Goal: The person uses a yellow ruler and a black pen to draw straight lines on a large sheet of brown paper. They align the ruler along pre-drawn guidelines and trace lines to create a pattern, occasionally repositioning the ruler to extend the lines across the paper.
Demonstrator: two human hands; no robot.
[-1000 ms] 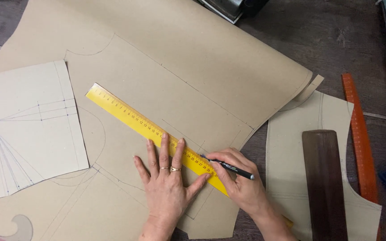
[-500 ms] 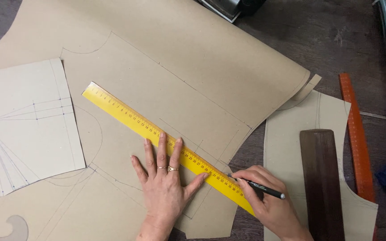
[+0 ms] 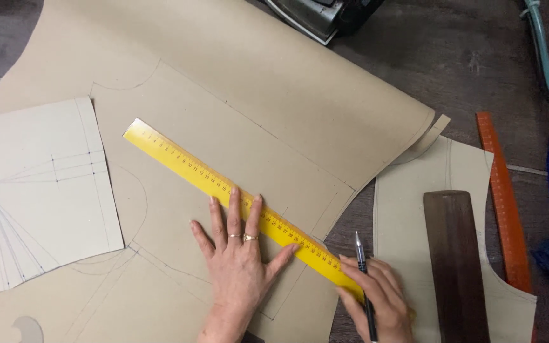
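Left hand: lies flat, fingers spread, at the lower middle of the frame; the fingertips press on the yellow ruler, the palm on the brown paper. Its grip is released, closed around nothing. Two rings show on the fingers.
Right hand: at the lower edge, right of centre, its grip clenched around a pen. The pen's tip points up the frame, just beside the ruler's lower end. The fingers touch that end of the ruler.
Yellow ruler: slants from the upper left down to the lower right, across the cut paper piece, held at its lower half by both hands.
Brown paper: a large sheet covering most of the desk, with a smaller cut piece lying on top that bears drawn pencil lines and curves.
White sheet: at the left edge, lying on the brown paper, marked with fine fanned lines.
Second paper piece: at the lower right, apart from the large sheet.
Dark wooden strip: lies upright in the frame on that second piece.
Orange ruler: just right of the wooden strip, nearly parallel to it.
Iron: at the top edge, resting on the large sheet's upper border.
Hose: pale green, in the upper right corner.
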